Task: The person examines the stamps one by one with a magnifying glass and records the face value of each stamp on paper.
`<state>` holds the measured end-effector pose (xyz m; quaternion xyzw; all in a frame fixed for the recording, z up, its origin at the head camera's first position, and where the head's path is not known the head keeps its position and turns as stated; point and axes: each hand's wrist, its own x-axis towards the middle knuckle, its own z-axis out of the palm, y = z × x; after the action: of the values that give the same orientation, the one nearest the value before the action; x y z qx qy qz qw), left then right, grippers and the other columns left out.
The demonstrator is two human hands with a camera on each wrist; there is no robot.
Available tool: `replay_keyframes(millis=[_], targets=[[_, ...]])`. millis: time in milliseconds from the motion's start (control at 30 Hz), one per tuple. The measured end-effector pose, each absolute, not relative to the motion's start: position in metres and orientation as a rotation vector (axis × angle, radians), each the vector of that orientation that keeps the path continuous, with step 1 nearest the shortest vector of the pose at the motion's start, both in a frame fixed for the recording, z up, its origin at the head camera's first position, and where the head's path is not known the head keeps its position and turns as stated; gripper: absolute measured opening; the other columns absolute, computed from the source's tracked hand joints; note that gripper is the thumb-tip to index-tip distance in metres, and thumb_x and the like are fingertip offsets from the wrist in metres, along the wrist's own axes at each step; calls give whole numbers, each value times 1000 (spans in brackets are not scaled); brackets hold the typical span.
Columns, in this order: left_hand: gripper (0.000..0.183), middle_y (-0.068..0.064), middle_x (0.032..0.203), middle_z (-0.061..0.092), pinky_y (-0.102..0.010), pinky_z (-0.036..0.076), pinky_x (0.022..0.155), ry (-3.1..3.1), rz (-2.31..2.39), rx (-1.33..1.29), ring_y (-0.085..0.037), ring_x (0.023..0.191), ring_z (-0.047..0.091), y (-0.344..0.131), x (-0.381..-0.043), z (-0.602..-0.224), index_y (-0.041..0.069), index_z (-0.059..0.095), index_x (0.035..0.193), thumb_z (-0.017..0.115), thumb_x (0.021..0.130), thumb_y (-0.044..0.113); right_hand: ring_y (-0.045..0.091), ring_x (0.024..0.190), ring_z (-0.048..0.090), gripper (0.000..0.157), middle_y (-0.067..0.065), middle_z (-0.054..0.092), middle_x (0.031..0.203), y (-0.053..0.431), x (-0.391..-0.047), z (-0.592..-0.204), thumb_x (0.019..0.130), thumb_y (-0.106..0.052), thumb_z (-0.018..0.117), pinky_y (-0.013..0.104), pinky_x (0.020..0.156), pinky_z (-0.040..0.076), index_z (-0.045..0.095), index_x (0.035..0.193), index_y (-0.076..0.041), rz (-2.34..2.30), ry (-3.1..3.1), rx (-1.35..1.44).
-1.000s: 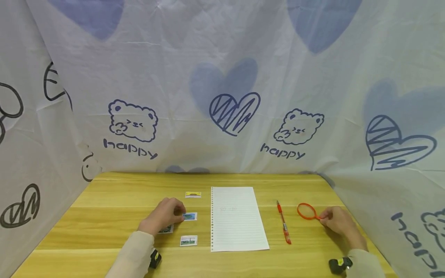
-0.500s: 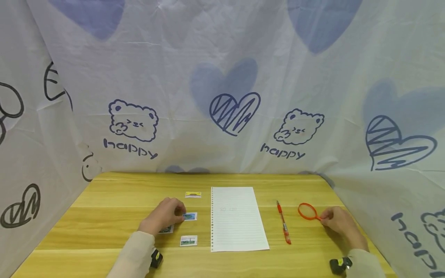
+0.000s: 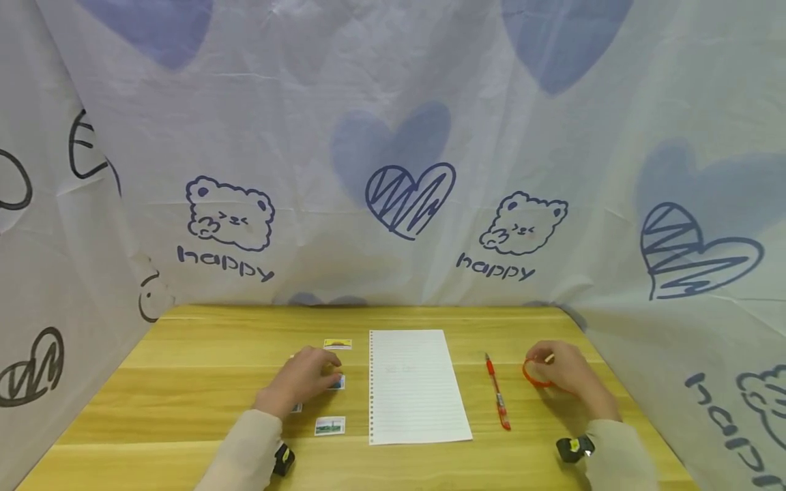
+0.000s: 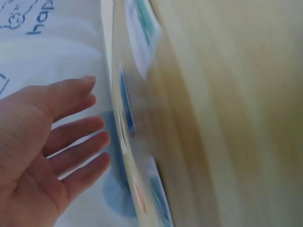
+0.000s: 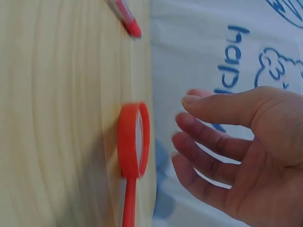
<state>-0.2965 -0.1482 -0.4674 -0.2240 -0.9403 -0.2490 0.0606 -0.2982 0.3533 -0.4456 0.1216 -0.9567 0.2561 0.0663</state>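
Observation:
My left hand point(image 3: 303, 380) is raised over the postage stamps, its fingers loosely bent and holding nothing. A blue stamp point(image 3: 339, 384) is partly covered by its fingertips in the head view; a dark stamp point(image 3: 297, 408) peeks out beneath the hand. A green stamp point(image 3: 329, 426) lies nearer the front, and a yellow one point(image 3: 338, 344) farther back. Over the red magnifying glass point(image 5: 129, 142) hovers my right hand point(image 5: 251, 151), its relaxed fingers apart from the lens ring. The glass lies on the table, its handle hidden by that hand in the head view.
A lined, punched sheet of paper point(image 3: 419, 402) lies mid-table with faint writing near its top. To its right is a red pen point(image 3: 498, 395). The wooden table point(image 3: 202, 382) meets a printed white cloth point(image 3: 368, 273) at the back and sides.
The right hand has let go of the magnifying glass's handle and moved left and up, over the glass. The left hand has lifted off the blue stamp and shifted slightly right.

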Motion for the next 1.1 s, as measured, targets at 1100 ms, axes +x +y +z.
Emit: replay_keyframes(millis=[1100], targets=[[40, -14, 127, 72, -51, 50, 109, -3022, -666, -743, -35, 122, 64, -95, -306, -472, 4, 74, 121, 84, 87, 23, 20, 85, 64, 31, 7, 75, 90, 286, -331, -466, 76, 16, 68, 42, 81, 58, 78, 90, -10, 640, -3049, 584]])
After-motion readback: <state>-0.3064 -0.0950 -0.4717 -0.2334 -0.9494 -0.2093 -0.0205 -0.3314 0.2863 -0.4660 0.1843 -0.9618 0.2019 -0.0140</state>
